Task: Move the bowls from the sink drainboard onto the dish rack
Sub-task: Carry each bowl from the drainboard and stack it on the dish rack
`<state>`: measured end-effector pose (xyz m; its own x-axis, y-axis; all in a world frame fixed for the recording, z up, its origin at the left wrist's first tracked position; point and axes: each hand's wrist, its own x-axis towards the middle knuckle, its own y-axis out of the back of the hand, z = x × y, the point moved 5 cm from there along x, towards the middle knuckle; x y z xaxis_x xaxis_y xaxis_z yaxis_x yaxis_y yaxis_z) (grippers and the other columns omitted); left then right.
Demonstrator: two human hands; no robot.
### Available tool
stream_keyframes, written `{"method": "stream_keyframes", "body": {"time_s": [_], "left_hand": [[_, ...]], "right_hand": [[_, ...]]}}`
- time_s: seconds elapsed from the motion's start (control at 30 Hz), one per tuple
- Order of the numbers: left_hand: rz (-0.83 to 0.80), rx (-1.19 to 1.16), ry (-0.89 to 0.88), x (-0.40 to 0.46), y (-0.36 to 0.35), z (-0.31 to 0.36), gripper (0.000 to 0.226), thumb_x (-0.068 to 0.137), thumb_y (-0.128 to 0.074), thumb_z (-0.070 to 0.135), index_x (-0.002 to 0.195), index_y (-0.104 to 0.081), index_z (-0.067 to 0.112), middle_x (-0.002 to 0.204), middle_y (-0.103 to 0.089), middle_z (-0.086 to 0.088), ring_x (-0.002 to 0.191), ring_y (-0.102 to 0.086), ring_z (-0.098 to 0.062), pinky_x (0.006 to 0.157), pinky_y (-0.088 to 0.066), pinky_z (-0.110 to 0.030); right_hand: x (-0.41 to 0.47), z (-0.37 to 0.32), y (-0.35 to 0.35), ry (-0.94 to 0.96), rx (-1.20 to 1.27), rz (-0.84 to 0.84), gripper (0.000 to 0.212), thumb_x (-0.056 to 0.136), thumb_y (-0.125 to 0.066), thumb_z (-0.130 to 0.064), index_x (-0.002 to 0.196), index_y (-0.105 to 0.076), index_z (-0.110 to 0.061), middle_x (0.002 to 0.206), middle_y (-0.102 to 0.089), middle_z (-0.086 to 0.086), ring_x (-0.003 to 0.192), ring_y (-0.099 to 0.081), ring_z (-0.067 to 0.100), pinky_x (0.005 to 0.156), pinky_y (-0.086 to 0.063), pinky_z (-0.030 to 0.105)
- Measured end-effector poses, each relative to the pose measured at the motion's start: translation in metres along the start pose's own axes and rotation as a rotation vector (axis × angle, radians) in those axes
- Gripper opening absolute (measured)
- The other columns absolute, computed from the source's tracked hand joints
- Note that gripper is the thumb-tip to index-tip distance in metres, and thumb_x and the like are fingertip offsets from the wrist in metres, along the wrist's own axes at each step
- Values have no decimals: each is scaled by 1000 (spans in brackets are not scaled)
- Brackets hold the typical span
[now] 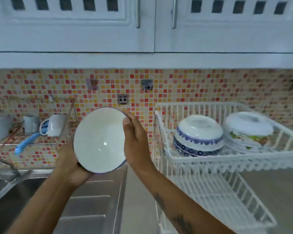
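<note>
A white bowl with a thin blue rim is held up in the air above the steel drainboard, its hollow facing me. My left hand cups it from below and behind. My right hand grips its right edge, thumb on the rim. The white wire dish rack stands to the right. In its upper tier a blue-patterned bowl lies upside down, with floral-edged white dishes stacked beside it.
A sink basin and curved tap are at lower left. A wall-mounted wire shelf holds white mugs and a blue-handled utensil. White cabinets hang overhead. The rack's lower tier holds nothing.
</note>
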<state>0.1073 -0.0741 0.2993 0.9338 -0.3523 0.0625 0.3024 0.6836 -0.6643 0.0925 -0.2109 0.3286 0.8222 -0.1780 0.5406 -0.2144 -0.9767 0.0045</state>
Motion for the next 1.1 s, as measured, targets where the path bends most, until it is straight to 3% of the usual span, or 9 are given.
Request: {"method": "stream_keyframes", "body": {"time_s": [0.13,0.27,0.4,0.5,0.6,0.7,0.77,0.93,1.1], "left_hand": [[-107,46,-90,-16,-74,-21,49,59,-69,50,105,-76,35,114,-75,-4,94,-74,-37,72,-53,-69],[-186,94,25,-6,-128,-41,46,89,-48,57,129,-61,38,140,-60,-7,125,-55,-45,96,-37,-77],[-215,250,151,5,-177,-54,57,84,-43,71,115,-71,33,121,-72,-11,109,-65,-46,88,-47,-71],[-175,337,97,17,-204,-55,62,83,-43,72,120,-67,28,118,-71,-14,108,-64,-45,85,-49,-70],[-108,493,-77,30,-225,-55,57,87,-38,71,113,-65,27,115,-67,-11,105,-64,-38,77,-57,-59],[-18,837,-499,38,-235,-48,46,87,-56,59,108,-55,18,99,-64,-2,92,-67,-25,61,-57,-29],[-24,998,-690,43,-236,-54,49,80,-73,47,111,-50,17,98,-64,2,86,-67,-15,62,-54,-16],[-70,1309,-867,55,-230,-85,71,63,-85,50,115,-45,21,113,-55,-4,95,-60,-19,74,-54,-29],[-89,1418,-949,60,-224,-109,81,60,-87,50,119,-47,13,116,-49,-2,100,-49,-17,82,-44,-25]], "right_hand": [[-9,-53,66,131,-68,-1,43,97,-38,-40,134,-53,-23,135,-56,-3,123,-53,12,105,-46,37],[-6,-89,132,216,-61,14,33,102,-38,-27,130,-55,-21,125,-62,-4,112,-57,0,92,-47,13],[10,-100,191,189,-48,13,21,104,-35,-20,119,-49,-26,104,-52,-29,90,-49,-34,83,-38,-5],[26,-93,224,191,-138,17,40,101,-30,-41,135,-47,-27,130,-50,-24,123,-44,-13,115,-32,25],[33,-87,244,64,-206,-50,76,78,-23,-76,136,-47,-33,131,-55,-12,120,-54,4,106,-43,39],[43,-73,261,-122,-189,-121,114,39,-23,-101,127,-54,-34,120,-59,-2,108,-60,24,90,-50,43],[48,-64,270,-227,-149,-99,109,43,-18,-100,112,-62,-29,110,-61,2,105,-58,27,85,-47,39],[42,-50,268,-306,-271,-117,56,92,-20,-67,97,-62,-31,105,-68,2,97,-63,19,92,-45,38],[40,-20,269,-297,-242,-30,65,72,-49,-76,82,-75,-17,94,-77,14,91,-72,34,94,-53,52]]}}
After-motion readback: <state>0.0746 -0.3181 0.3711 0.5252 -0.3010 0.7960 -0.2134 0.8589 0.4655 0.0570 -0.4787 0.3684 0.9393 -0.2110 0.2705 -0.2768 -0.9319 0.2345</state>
